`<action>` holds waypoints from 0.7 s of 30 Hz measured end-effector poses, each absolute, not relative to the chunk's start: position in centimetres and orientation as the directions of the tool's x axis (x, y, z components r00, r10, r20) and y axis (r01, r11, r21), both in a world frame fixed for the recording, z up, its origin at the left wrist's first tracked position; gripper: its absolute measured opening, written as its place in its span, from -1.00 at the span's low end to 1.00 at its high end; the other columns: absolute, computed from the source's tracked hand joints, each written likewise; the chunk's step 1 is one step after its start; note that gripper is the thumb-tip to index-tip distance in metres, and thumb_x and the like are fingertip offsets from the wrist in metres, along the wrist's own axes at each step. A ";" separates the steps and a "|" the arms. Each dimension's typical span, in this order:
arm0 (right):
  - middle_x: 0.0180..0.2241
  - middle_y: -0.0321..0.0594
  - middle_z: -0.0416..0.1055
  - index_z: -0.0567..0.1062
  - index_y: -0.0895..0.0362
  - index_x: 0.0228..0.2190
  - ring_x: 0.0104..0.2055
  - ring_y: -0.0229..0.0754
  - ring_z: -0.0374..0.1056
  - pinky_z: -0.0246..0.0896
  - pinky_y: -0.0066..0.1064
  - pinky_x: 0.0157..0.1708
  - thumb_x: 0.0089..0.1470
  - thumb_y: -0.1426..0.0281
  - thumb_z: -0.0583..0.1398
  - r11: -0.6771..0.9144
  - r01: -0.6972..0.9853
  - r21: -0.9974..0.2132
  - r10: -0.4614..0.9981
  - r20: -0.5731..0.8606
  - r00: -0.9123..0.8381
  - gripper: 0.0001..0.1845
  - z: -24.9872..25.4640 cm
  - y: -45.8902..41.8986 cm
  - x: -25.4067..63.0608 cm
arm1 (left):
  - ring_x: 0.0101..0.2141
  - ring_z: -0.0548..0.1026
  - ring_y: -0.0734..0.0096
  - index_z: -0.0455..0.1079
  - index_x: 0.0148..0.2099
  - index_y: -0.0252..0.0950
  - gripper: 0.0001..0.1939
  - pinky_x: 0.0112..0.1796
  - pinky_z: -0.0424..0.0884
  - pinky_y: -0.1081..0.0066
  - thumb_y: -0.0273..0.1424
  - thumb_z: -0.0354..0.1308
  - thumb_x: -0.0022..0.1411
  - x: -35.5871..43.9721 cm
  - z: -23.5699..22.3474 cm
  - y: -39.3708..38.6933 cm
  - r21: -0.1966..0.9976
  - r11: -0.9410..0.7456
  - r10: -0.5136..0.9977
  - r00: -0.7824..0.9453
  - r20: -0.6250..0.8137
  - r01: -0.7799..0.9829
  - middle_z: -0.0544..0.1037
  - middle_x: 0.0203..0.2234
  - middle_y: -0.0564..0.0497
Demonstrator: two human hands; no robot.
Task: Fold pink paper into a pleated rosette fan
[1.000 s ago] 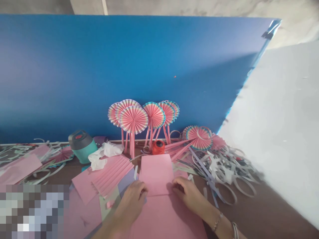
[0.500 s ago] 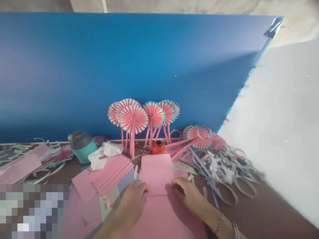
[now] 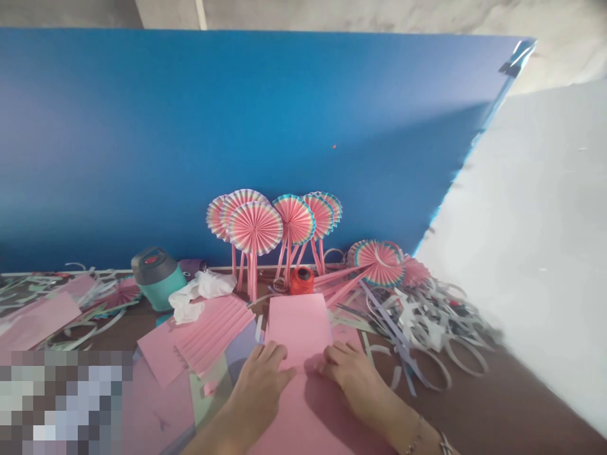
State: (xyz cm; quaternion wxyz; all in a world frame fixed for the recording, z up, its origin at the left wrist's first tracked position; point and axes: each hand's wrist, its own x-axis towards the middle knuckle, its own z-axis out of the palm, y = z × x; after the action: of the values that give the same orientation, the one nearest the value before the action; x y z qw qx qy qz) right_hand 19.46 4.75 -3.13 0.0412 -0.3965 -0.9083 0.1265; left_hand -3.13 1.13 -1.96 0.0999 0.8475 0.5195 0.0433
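Observation:
A pink paper sheet (image 3: 300, 322) lies on the table in front of me, folded across near its middle. My left hand (image 3: 260, 385) rests on the fold's left part, fingers stretched flat and pressing down. My right hand (image 3: 351, 374) presses the fold's right part with bent fingers close together. The two hands nearly meet at the sheet's centre. A bracelet shows on my right wrist.
Several pink pleated paper fans on sticks (image 3: 256, 229) lean against a blue board (image 3: 237, 126). A teal flask (image 3: 157, 278), a white crumpled tissue (image 3: 199, 292), an orange thread spool (image 3: 302, 280), a pleated pink sheet (image 3: 208, 332) and a pile of paper strips (image 3: 427, 322) lie around. White wall at right.
Both hands have slid inward along the fold toward the sheet's centre. My left hand's fingers have flattened onto the paper.

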 end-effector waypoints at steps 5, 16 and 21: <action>-0.29 -0.21 0.34 0.51 0.11 -0.35 -0.18 -0.20 0.15 -0.15 -0.30 -0.17 -0.01 0.56 0.06 0.593 0.759 -0.269 0.770 -0.087 -0.632 -0.75 -1.9 4.7 20.2 | -0.18 0.26 0.33 0.50 -0.39 -0.21 -0.68 -0.18 0.12 0.27 -0.66 -0.01 0.11 -4.9 -1.8 1.7 0.234 -0.350 0.932 0.363 -0.012 0.907 0.40 -0.26 0.00; -0.43 -0.21 0.34 0.46 0.18 -0.40 -0.34 -0.27 0.23 0.01 -0.41 -0.30 0.04 0.63 0.02 0.680 0.658 -0.323 0.733 0.314 -0.604 -0.76 -4.2 5.3 19.9 | -0.45 0.29 0.49 0.28 -0.51 -0.34 -0.71 -0.36 0.19 0.44 -0.68 -0.18 0.10 -5.7 -2.3 1.4 0.470 -0.488 0.761 0.096 0.641 0.735 0.36 -0.58 0.01; -0.39 -0.20 0.32 0.38 0.18 -0.26 -0.33 -0.32 0.24 0.13 -0.51 -0.34 0.09 0.64 0.01 0.783 0.444 -0.436 0.621 0.588 -0.518 -0.77 -2.7 4.3 19.2 | -0.51 0.39 0.53 0.42 -0.36 -0.34 -0.76 -0.43 0.26 0.54 -0.51 -0.09 0.17 -4.6 -2.2 0.3 0.549 -0.547 0.802 0.207 0.561 0.632 0.45 -0.57 0.02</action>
State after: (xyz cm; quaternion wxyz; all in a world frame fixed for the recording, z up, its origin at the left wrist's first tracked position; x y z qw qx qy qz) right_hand 19.21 4.34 -2.71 0.3820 -0.3082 -0.8635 0.1160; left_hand -4.56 0.35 -2.25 0.0998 0.7703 0.4653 0.4246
